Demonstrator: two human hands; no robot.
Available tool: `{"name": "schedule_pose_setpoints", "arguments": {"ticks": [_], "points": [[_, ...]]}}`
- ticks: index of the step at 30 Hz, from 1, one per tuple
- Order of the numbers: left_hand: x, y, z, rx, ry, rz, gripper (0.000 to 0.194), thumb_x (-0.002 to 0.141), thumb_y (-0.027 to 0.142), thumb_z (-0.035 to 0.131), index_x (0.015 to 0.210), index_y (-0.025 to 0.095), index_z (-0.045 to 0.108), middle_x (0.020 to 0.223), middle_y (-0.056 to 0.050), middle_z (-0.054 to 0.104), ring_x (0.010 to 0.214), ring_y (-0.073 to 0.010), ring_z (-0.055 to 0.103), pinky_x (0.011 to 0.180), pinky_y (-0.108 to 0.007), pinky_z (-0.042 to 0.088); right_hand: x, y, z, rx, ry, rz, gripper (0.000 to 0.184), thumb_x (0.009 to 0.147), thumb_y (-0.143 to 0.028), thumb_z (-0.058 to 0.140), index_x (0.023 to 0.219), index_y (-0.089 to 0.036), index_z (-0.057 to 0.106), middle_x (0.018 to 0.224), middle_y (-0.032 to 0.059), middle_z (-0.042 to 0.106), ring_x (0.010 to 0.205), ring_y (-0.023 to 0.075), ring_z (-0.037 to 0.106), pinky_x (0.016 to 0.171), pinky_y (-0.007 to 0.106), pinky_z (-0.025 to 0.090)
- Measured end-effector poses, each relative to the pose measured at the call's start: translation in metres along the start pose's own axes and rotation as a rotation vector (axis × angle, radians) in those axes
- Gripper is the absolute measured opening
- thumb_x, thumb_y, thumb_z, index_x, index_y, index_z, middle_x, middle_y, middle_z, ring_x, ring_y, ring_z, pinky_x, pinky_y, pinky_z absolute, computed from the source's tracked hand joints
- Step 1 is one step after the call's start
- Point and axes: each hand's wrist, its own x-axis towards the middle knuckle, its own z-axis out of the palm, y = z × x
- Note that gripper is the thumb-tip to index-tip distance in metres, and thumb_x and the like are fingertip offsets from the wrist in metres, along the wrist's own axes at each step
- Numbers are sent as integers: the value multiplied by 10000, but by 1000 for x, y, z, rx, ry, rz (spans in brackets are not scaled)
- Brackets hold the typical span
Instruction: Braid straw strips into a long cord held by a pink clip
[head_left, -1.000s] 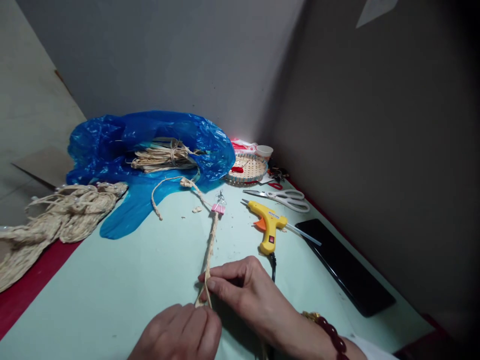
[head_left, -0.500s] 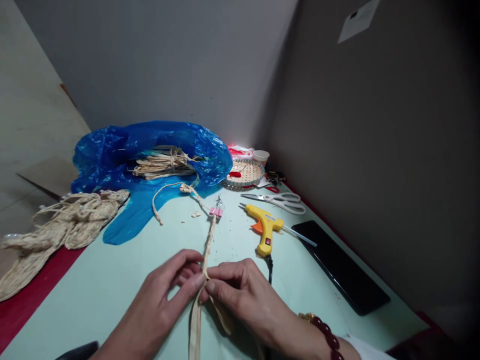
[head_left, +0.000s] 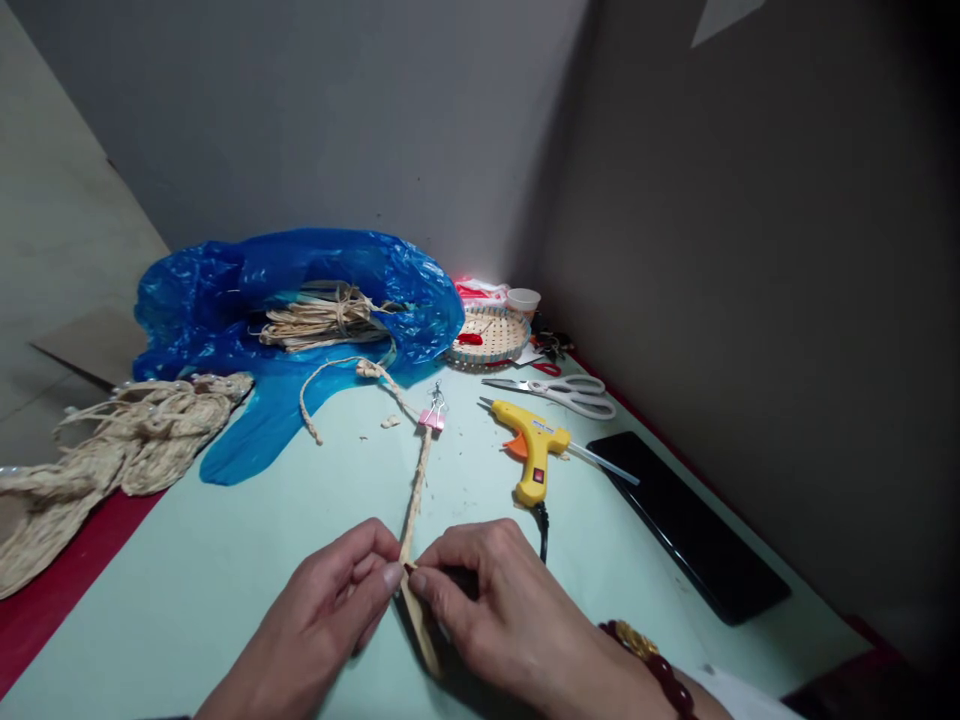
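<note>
A narrow pale braid of raffia-like strands runs down the table from a pink binder clip. At its lower end, my left hand pinches the strands between thumb and fingers. Close against it on the other side, my right hand also grips the strands, thumb against index finger. One flat loose strand hangs down between the two hands. The exact crossing of the strands is partly covered by my fingertips. Above the clip, a thin braided cord with a knot curls to the left.
A yellow glue gun, white-handled scissors and a black phone-like slab lie to the right. Behind are a blue plastic bag with a raffia bundle and a woven basket. Woven pieces lie left.
Both hands have shifted slightly down along the braid, still pinching. The long flat strand that hung on the left no longer shows there; one strand now hangs between the hands.
</note>
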Motion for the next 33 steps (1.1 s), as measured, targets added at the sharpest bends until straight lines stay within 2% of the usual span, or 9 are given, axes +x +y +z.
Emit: {"name": "schedule_pose_setpoints", "arguments": {"ticks": [6, 8, 11, 16, 18, 21, 25, 28, 33], "points": [[0, 0, 0, 24, 25, -25, 289, 830, 453, 548, 705, 205, 467, 551, 96, 303, 527, -98, 238, 478, -221, 178, 0, -2, -8, 2, 70, 29, 239, 866, -241, 501, 704, -167, 662, 529, -41, 519, 483, 60, 395, 469, 185, 279], [1, 1, 0, 38, 42, -26, 271, 817, 429, 557, 691, 206, 469, 519, 99, 320, 509, -96, 247, 473, -222, 181, -3, -5, -10, 17, 87, -7, 222, 862, -232, 515, 695, -167, 647, 541, -42, 529, 490, 59, 420, 474, 177, 295], [2, 4, 1, 48, 61, -5, 249, 790, 400, 580, 672, 210, 470, 486, 96, 373, 503, -101, 299, 494, -216, 243, -7, -9, -6, 10, 88, -125, 181, 854, -181, 521, 716, -161, 636, 630, -20, 585, 557, 73, 497, 519, 177, 349], [2, 5, 3, 13, 23, 30, 245, 758, 385, 612, 647, 210, 481, 527, 72, 475, 558, -121, 433, 567, -212, 341, -5, 2, 11, -78, 25, -497, 203, 852, -116, 445, 863, -108, 648, 709, 35, 616, 615, 115, 548, 585, 215, 423], [2, 3, 3, -14, 31, -5, 259, 767, 401, 610, 653, 209, 478, 541, 78, 460, 536, -108, 408, 529, -200, 317, -3, 9, 17, -187, 80, -596, 212, 862, -115, 422, 812, -101, 628, 659, 28, 583, 551, 113, 492, 512, 225, 389], [1, -1, 4, -18, 7, -48, 279, 823, 435, 557, 672, 219, 467, 438, 103, 398, 445, -93, 326, 487, -201, 274, -2, 14, 21, -389, 160, -734, 289, 915, -140, 366, 744, -124, 598, 614, 15, 530, 494, 120, 410, 411, 252, 296], [0, -3, 3, -47, -11, 16, 337, 814, 511, 563, 689, 210, 477, 520, 77, 448, 536, -113, 396, 546, -213, 335, -4, 11, 20, -539, 150, -840, 304, 923, -100, 344, 746, -133, 589, 640, 23, 528, 532, 136, 427, 409, 264, 319], [2, -3, 2, -43, 5, 35, 381, 764, 541, 623, 682, 203, 468, 533, 81, 420, 535, -103, 356, 515, -206, 294, -3, 12, 22, -557, 183, -907, 270, 898, -89, 380, 711, -137, 568, 628, 15, 504, 530, 133, 411, 385, 264, 296], [6, -6, 0, -59, -62, 0, 419, 752, 591, 616, 679, 199, 485, 519, 68, 451, 489, -100, 385, 489, -208, 288, 2, 24, 36, -553, 193, -918, 256, 908, -116, 409, 686, -164, 528, 582, -18, 487, 470, 103, 398, 379, 239, 270]]}}
